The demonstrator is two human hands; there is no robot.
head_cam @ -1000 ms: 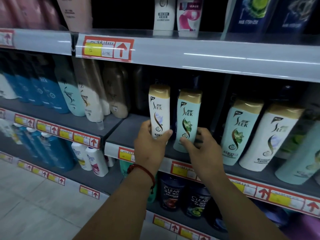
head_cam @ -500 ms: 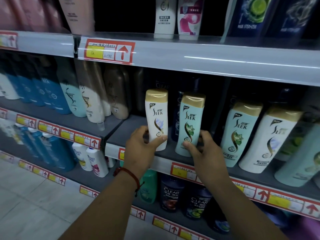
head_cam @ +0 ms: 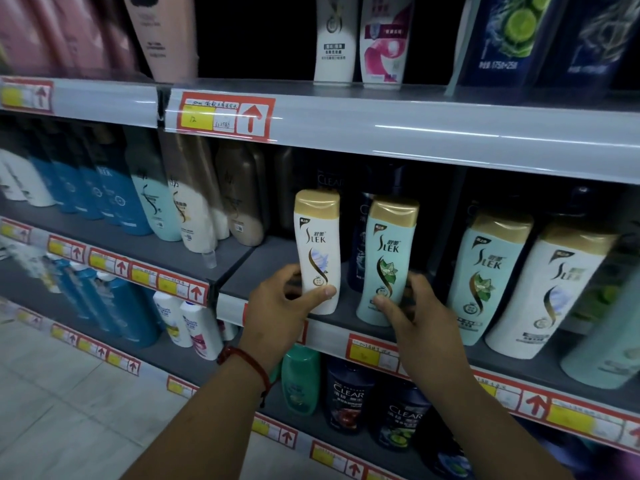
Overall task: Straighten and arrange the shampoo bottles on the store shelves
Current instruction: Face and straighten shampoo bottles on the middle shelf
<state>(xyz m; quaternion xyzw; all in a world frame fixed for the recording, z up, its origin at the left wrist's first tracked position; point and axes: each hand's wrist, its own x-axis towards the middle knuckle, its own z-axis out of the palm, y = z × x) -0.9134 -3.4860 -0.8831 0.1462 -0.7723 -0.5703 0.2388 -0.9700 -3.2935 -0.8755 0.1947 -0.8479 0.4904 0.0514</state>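
- Slek shampoo bottles [head_cam: 387, 237], gold-capped, number four on the middle shelf [head_cam: 256, 271]: two white, two mint.
- Left hand [head_cam: 280, 306] grasps the small white bottle [head_cam: 317, 251] low down; right hand [head_cam: 422, 323] grasps the small mint bottle [head_cam: 388, 265] just beside it.
- Right of both grips: larger mint bottle [head_cam: 485, 278], larger white bottle [head_cam: 547, 292].

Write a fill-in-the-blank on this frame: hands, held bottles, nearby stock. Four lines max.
1. The left hand grips the left bottle, whose body is ____.
2. The right hand holds the right bottle, whose cap is ____.
3. The red bracelet sits on the ____ wrist.
4. The dark bottles on the shelf below carry the brand name ____.

Missing words: white; gold; left; CLEAR.
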